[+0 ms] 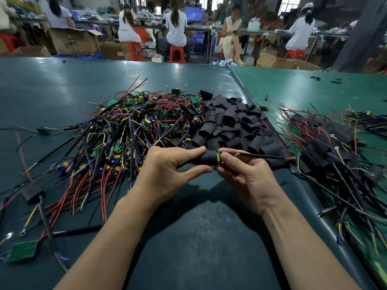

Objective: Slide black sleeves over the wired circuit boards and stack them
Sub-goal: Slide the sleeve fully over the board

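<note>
My left hand pinches a black sleeve between thumb and fingers. My right hand pinches the wired circuit board at the sleeve's right mouth, where a yellow-green edge of the board shows. Its black cable trails off to the right. Behind my hands lies a big heap of bare wired boards beside a pile of loose black sleeves. A stack of sleeved boards sits at the right.
A sleeved board and a bare green board lie at the near left. The dark green mat's edge runs diagonally to the right. Several seated people work at benches beyond the table, among cardboard boxes.
</note>
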Tool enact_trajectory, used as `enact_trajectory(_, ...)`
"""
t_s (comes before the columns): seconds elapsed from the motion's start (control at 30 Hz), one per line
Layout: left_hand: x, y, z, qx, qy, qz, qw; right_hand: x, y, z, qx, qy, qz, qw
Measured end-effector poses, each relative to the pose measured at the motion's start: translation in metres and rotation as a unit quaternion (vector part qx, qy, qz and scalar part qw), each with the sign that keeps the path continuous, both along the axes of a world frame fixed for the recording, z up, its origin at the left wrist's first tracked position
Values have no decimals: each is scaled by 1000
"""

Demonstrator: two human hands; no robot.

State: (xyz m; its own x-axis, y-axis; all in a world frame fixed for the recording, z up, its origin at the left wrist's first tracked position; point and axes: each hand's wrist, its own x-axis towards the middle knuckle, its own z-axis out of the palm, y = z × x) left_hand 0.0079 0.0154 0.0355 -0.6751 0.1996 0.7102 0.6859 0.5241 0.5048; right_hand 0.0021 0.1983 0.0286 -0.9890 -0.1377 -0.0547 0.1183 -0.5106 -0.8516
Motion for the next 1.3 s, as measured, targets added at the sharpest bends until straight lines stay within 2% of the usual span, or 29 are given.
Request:
enact_trajectory(0.13, 0, 0, 1, -2, 29, 3, 1000, 2, -1, 2, -4, -1, 11, 1000)
enact_trajectory(0.27, 0, -6, 2, 24, -52, 4, 998, 1, -5, 3, -13, -6, -6, 1000)
enact_trajectory(0.33, -1, -8, 1, 15, -62, -1, 998, 0, -5, 3, -10, -9, -19, 1000)
enact_trajectory(0.63, -1, -8, 0, -42, -26, 4, 999, -1, -2, 1, 10, -9, -38, 999)
enact_trajectory(1.3, -3, -8, -6, -63, -3, 8, 998, 3, -4, -5, 8, 6, -26, 1000)
